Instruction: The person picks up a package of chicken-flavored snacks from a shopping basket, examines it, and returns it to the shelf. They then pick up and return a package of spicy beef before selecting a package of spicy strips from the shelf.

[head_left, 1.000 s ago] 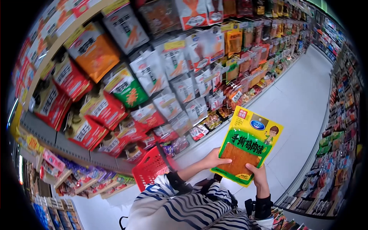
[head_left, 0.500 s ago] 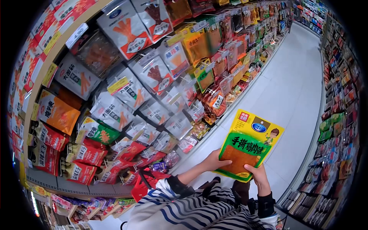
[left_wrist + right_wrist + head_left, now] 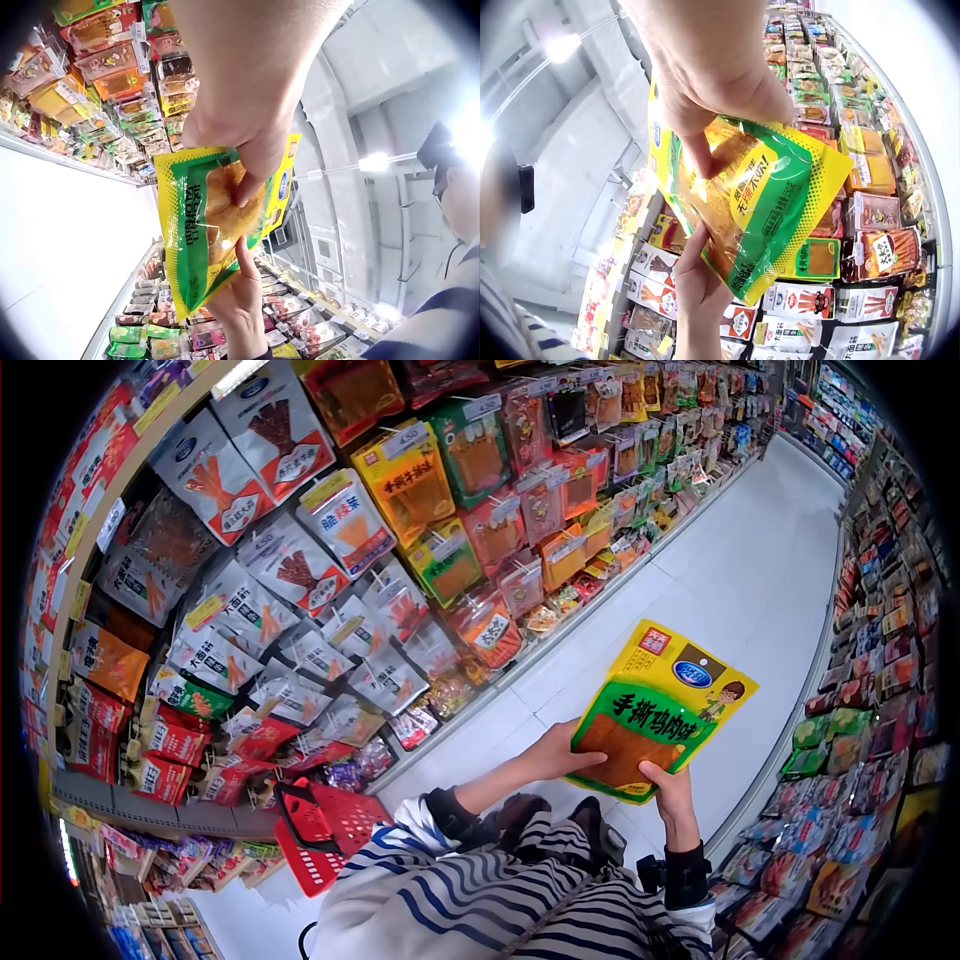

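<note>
A yellow and green snack packet [image 3: 640,715] with a clear window is held up in front of the body, its printed front facing the head camera. The left hand [image 3: 552,752] grips its left edge, thumb lying on the front. On the lower right edge, the right hand [image 3: 670,792] pinches it with the thumb on the front. The left wrist view shows the packet [image 3: 196,225] between the left hand [image 3: 244,135] above and the right hand [image 3: 238,296] below. In the right wrist view, the right hand [image 3: 712,97] is close and the left hand [image 3: 697,292] lies beyond.
Hanging snack packets [image 3: 300,570] fill the shelf on the left. More packets line the shelf [image 3: 850,760] on the right. A red basket [image 3: 325,830] is at the lower left, near the striped sleeve. The white aisle floor [image 3: 720,560] runs between the shelves.
The head view has shifted along the left shelf, whose packets now appear farther left and lower. Both hands keep their grip on the packet, which sits slightly higher in view and is tilted a little more.
</note>
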Motion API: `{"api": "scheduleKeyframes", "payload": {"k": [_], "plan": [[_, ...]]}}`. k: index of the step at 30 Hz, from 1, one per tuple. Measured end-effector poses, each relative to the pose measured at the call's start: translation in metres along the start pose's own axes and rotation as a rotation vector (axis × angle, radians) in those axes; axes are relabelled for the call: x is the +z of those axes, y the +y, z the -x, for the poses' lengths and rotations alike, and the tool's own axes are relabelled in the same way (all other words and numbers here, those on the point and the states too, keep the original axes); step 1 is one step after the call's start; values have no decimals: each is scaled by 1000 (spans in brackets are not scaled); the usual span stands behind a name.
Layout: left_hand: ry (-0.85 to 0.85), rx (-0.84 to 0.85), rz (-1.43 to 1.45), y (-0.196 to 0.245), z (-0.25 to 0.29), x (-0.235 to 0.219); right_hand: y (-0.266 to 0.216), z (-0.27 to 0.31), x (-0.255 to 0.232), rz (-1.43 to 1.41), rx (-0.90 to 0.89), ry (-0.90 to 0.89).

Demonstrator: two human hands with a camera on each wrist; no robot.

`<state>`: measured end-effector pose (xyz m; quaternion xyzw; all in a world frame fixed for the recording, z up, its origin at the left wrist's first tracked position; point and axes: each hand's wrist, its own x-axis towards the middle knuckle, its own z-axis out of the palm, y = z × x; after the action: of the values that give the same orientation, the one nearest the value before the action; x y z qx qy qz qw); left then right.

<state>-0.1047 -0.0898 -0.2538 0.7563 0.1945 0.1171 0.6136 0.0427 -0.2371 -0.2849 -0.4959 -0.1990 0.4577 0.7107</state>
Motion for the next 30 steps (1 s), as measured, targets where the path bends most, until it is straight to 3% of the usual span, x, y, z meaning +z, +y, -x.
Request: {"api": "scheduleKeyframes", "payload": {"k": [6,11,12,15,18,23,26,30], "plan": [[-38,-79,-97,11,-65,15,-18,-45,-49,-71,-18,-11],[70,65,-36,-2,-116,17,-31,-93,-73,-75,-11,-20],[79,94,-38,-3,-128,15,-36,-105,-78,-66,-3,-29],[72,-33,100,0,-171,-1,-51,-147,-94,-28,16,-47],[53,27,317,-5,-224,-20,-68,-195,-106,23,24,-54],[84,43,378,-11,-304,-39,-103,-274,-118,89,65,-77],[64,-25,443,-3,-337,-51,-118,-316,-127,90,89,-90],[131,27,477,-6,-377,-54,-127,-354,-141,80,130,-102]]}}
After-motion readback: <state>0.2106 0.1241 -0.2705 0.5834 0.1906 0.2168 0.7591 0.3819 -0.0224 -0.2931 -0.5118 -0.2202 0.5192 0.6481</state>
